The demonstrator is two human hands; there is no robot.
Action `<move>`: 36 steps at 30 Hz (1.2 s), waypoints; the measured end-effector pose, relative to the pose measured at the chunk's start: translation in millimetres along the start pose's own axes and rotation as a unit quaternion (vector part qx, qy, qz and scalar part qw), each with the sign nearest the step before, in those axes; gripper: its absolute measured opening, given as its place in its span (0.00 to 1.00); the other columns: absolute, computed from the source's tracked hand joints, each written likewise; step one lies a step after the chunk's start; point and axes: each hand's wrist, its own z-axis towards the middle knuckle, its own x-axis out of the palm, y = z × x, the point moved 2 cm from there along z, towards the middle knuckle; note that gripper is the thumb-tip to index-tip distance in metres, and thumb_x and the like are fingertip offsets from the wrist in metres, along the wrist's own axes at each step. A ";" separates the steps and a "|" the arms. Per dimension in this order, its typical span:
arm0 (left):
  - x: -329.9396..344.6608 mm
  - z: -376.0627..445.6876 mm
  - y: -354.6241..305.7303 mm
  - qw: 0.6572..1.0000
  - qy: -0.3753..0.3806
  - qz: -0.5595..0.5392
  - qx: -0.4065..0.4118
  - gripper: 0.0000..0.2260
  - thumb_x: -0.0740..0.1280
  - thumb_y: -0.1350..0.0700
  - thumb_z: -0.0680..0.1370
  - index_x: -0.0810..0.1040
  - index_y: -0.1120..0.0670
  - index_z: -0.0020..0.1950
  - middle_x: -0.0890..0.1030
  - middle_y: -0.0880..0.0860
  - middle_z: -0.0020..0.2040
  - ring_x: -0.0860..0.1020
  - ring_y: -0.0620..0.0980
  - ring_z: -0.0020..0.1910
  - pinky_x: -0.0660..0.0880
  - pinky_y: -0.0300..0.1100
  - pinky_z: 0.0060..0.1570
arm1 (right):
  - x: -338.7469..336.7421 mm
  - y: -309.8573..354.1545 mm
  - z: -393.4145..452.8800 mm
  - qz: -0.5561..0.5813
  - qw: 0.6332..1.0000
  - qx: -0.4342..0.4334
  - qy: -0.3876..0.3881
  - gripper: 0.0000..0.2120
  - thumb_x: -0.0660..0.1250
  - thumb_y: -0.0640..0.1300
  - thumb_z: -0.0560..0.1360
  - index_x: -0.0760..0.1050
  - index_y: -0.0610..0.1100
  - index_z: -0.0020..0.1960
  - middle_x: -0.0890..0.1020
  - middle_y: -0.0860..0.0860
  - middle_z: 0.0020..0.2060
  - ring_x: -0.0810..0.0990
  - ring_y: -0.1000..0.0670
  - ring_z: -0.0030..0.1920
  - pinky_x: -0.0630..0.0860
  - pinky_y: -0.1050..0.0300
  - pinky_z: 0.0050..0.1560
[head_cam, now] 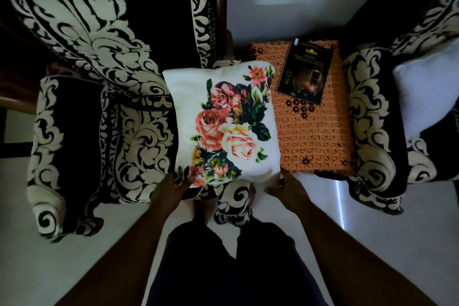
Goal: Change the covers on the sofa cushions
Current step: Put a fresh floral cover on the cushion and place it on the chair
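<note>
**Inspector A:** A floral cushion (pixel 223 122), white with printed roses, is seen lying flat on the seat edge of the black-and-cream sofa (pixel 104 112), beside an orange crocheted mat (pixel 315 136). Its near edge is gripped at both corners.

**Inspector B:** Confirmed. The left hand (pixel 171 189) is closed on the near left corner, fingers curled under the fabric. The right hand (pixel 285 189) is placed at the near right corner; its thumb is laid on top, and the fingers are tucked beneath, so how far they are curled cannot be told.

**Inspector A:** A dark booklet (pixel 305 69) is noted on the mat, well apart from the hands. A plain white cushion (pixel 427 89) is seen on the patterned armchair (pixel 372 119) at right.

**Inspector B:** Agreed. Dark trousers (pixel 223 261) and pale floor (pixel 387 231) are recorded below the forearms.
</note>
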 end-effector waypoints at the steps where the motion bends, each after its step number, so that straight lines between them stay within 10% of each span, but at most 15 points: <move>1: -1.2 -0.9 0.7 1.000 -0.002 0.003 0.003 0.36 0.68 0.27 0.70 0.78 0.54 0.64 0.82 0.57 0.59 0.80 0.59 0.58 0.77 0.52 0.55 | -0.7 3.2 2.8 -0.007 1.000 0.001 -0.012 0.37 0.78 0.54 0.71 0.68 0.46 0.75 0.79 0.46 0.67 0.78 0.42 0.64 0.74 0.53 0.58; 6: -16.8 1.5 -5.0 0.983 -0.048 0.174 0.036 0.20 0.65 0.44 0.81 0.75 0.56 0.66 0.81 0.60 0.61 0.78 0.61 0.59 0.74 0.49 0.52 | -11.0 6.2 10.4 -0.132 0.990 -0.002 -0.040 0.23 0.72 0.53 0.77 0.76 0.41 0.66 0.81 0.43 0.62 0.79 0.40 0.61 0.74 0.51 0.56; 14: -6.0 -11.4 -1.5 0.960 -0.018 0.276 0.036 0.19 0.66 0.43 0.80 0.72 0.50 0.69 0.81 0.56 0.61 0.78 0.59 0.61 0.75 0.48 0.52 | -26.9 -10.5 12.4 -0.273 0.961 0.046 0.006 0.11 0.70 0.47 0.78 0.78 0.49 0.60 0.82 0.48 0.58 0.81 0.45 0.58 0.78 0.50 0.57; 19: -29.8 -4.8 -8.9 0.996 0.044 0.078 0.004 0.52 0.82 0.49 0.67 0.54 0.55 0.82 0.70 0.55 0.74 0.72 0.56 0.70 0.72 0.48 0.65 | -63.7 17.1 14.0 -0.178 0.981 0.034 -0.071 0.17 0.66 0.41 0.79 0.75 0.47 0.67 0.78 0.44 0.65 0.77 0.42 0.63 0.75 0.51 0.62; 22: -44.2 2.0 -43.0 0.995 0.060 -0.075 0.002 0.49 0.79 0.62 0.71 0.51 0.55 0.82 0.61 0.47 0.75 0.67 0.50 0.70 0.70 0.43 0.61 | -77.4 59.2 16.3 -0.100 0.987 -0.020 -0.123 0.18 0.65 0.47 0.81 0.74 0.45 0.69 0.79 0.43 0.65 0.78 0.42 0.62 0.73 0.53 0.63; 28: -46.2 17.8 -106.7 0.975 -0.004 -0.224 0.013 0.43 0.71 0.40 0.77 0.50 0.49 0.83 0.53 0.52 0.83 0.57 0.56 0.80 0.62 0.53 0.75 | -69.5 122.6 24.8 0.109 0.985 -0.074 -0.106 0.32 0.65 0.59 0.80 0.62 0.46 0.78 0.72 0.44 0.73 0.74 0.41 0.69 0.70 0.52 0.66; 32: -25.8 25.7 -122.7 0.963 -0.031 -0.266 0.014 0.43 0.70 0.40 0.77 0.51 0.54 0.83 0.61 0.51 0.79 0.66 0.53 0.75 0.64 0.47 0.72 | -57.8 127.4 40.3 0.138 0.987 -0.029 -0.082 0.45 0.68 0.64 0.75 0.50 0.50 0.82 0.63 0.43 0.79 0.65 0.35 0.75 0.67 0.38 0.73; 36: -10.6 33.1 -120.8 0.950 -0.025 -0.310 0.007 0.31 0.75 0.51 0.76 0.67 0.56 0.74 0.75 0.53 0.68 0.74 0.54 0.65 0.70 0.44 0.59 | -48.0 120.4 44.9 0.159 0.984 -0.007 -0.086 0.46 0.74 0.63 0.71 0.58 0.46 0.79 0.69 0.46 0.72 0.68 0.39 0.73 0.65 0.52 0.70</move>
